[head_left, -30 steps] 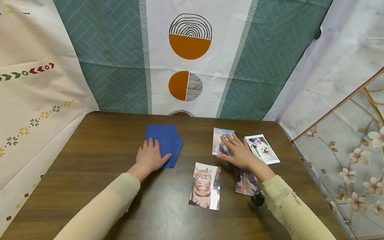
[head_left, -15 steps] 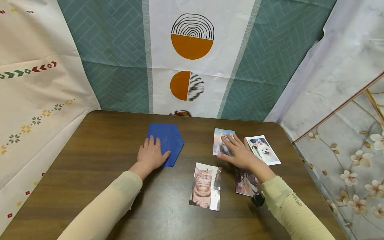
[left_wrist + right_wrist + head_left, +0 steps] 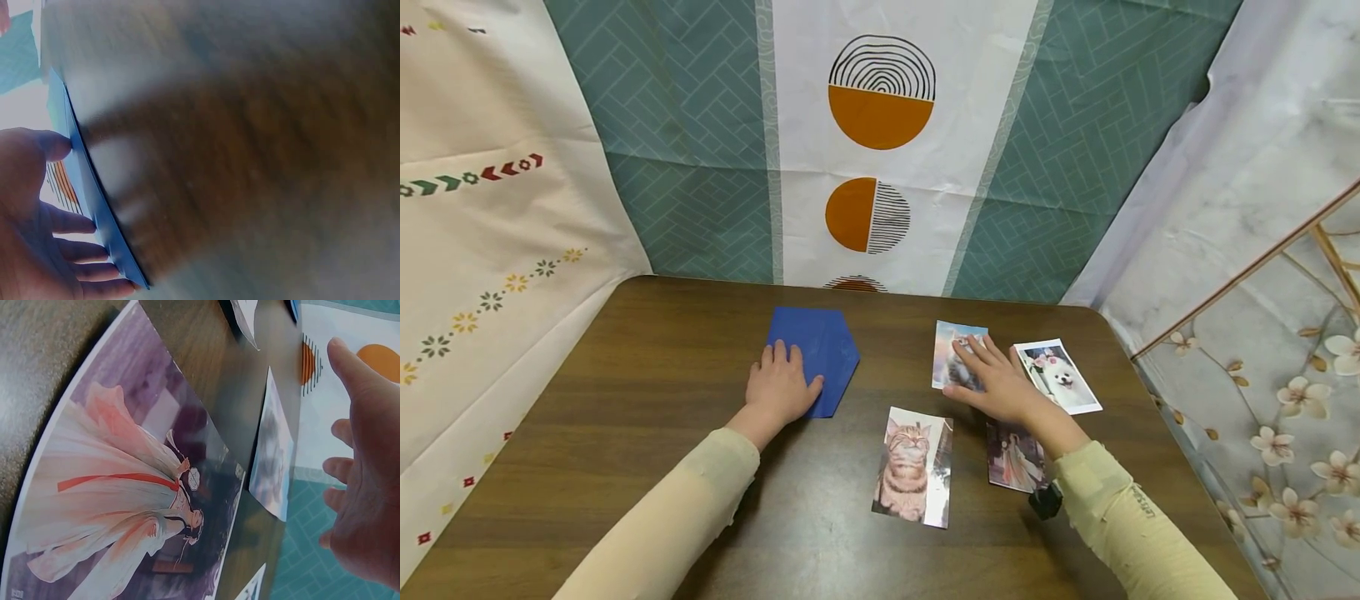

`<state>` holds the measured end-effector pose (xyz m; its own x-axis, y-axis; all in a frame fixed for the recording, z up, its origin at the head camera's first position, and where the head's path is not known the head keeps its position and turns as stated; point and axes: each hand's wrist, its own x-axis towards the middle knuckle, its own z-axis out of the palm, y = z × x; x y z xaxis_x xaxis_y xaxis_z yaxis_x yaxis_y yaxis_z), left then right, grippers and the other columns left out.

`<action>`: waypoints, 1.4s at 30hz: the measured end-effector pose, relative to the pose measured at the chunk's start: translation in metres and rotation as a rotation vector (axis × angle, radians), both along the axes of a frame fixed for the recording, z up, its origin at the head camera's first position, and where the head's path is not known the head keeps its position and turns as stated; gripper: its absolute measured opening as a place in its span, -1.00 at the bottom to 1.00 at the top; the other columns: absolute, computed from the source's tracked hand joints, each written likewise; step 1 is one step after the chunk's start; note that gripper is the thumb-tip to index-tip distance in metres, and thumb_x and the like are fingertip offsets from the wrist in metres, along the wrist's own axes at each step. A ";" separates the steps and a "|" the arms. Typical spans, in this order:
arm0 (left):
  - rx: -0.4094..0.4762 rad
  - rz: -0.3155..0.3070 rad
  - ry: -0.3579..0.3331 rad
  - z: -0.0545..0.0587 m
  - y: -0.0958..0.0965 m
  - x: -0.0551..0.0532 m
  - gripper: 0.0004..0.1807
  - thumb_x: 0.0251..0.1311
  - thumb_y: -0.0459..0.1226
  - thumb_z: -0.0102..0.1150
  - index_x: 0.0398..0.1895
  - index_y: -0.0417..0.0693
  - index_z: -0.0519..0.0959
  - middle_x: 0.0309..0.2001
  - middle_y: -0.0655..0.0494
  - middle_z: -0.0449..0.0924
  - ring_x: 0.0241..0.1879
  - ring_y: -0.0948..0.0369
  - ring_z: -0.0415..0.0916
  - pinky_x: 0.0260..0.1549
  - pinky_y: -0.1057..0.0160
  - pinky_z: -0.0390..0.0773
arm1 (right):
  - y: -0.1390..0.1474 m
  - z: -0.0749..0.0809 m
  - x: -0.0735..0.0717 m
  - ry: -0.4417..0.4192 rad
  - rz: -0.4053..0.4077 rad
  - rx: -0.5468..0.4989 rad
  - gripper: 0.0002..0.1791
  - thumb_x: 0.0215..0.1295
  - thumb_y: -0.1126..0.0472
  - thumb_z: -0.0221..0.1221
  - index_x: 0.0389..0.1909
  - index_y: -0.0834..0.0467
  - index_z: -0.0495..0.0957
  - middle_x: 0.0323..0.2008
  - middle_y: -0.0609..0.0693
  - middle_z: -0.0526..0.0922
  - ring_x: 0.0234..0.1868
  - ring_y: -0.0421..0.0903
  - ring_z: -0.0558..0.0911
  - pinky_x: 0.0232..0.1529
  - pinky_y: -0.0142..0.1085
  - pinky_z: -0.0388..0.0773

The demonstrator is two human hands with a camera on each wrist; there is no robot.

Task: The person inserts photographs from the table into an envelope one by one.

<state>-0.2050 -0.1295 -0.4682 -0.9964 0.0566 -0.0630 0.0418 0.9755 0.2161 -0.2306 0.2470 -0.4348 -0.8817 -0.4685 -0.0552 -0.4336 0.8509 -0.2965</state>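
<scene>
Fingers of the left hand (image 3: 780,387) lie spread and straight on the blue envelope (image 3: 827,358), grasping nothing. Those of the right hand (image 3: 1000,383) are extended and released too, over the pastel photo (image 3: 946,358) to the right of the envelope. Farther right of the envelope is the dog photo (image 3: 1062,377); nearer the person and right of it lie the tabby photo (image 3: 910,467) and the robed-figure photo (image 3: 1015,458), all on the bench (image 3: 625,417).

I judge this a placing step: one hand steadies the envelope, the other is poised, nothing picked up. Taking the pastel photo would call for lowering the right fingers and pinching an edge.

From the head view, the right hand seems to rest on the pastel photo; the right wrist view shows a gap between them. It also shows the robed figure's red sash and fan, unclear from above.
</scene>
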 end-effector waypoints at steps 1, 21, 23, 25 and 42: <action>0.003 0.001 0.004 0.000 0.000 0.000 -0.14 0.53 0.07 0.09 0.54 -0.49 0.26 0.54 -0.55 0.16 0.55 -0.41 0.11 0.41 -0.37 0.29 | 0.000 0.000 0.000 0.000 0.000 0.000 0.01 0.49 -0.33 0.19 0.73 0.12 0.08 0.69 0.28 0.01 0.69 0.37 -0.10 0.50 0.52 -0.28; 0.024 0.083 0.013 0.002 -0.002 0.001 -0.02 0.47 0.11 0.18 0.57 -0.54 0.18 0.48 -0.72 0.12 0.46 -0.52 0.19 0.32 -0.37 0.41 | 0.001 -0.001 0.003 -0.004 -0.009 -0.013 0.00 0.49 -0.35 0.18 0.72 0.09 0.10 0.70 0.25 0.01 0.69 0.39 -0.09 0.50 0.52 -0.31; 0.025 0.085 0.010 0.001 -0.003 0.000 -0.01 0.46 0.12 0.17 0.57 -0.55 0.17 0.47 -0.73 0.12 0.46 -0.51 0.20 0.32 -0.35 0.41 | 0.001 -0.001 0.002 -0.003 -0.008 -0.013 0.00 0.49 -0.35 0.18 0.72 0.10 0.10 0.70 0.25 0.01 0.69 0.39 -0.09 0.50 0.52 -0.30; 0.027 0.087 0.009 0.001 -0.003 0.000 0.00 0.46 0.13 0.17 0.57 -0.55 0.17 0.47 -0.73 0.13 0.46 -0.50 0.20 0.33 -0.34 0.41 | 0.000 -0.001 0.002 0.000 -0.005 -0.015 0.00 0.49 -0.34 0.19 0.72 0.10 0.10 0.70 0.26 0.00 0.69 0.39 -0.09 0.50 0.52 -0.29; 0.067 0.110 0.054 0.000 -0.007 0.000 -0.10 0.39 0.10 0.26 0.44 -0.51 0.33 0.40 -0.71 0.25 0.37 -0.50 0.26 0.30 -0.37 0.36 | -0.003 -0.001 -0.001 0.006 0.007 -0.012 0.00 0.48 -0.34 0.20 0.72 0.12 0.11 0.69 0.29 0.03 0.68 0.40 -0.05 0.50 0.51 -0.28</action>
<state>-0.2050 -0.1370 -0.4680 -0.9987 -0.0510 -0.0091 -0.0515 0.9581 0.2817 -0.2311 0.2443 -0.4361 -0.8786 -0.4755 -0.0440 -0.4416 0.8441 -0.3041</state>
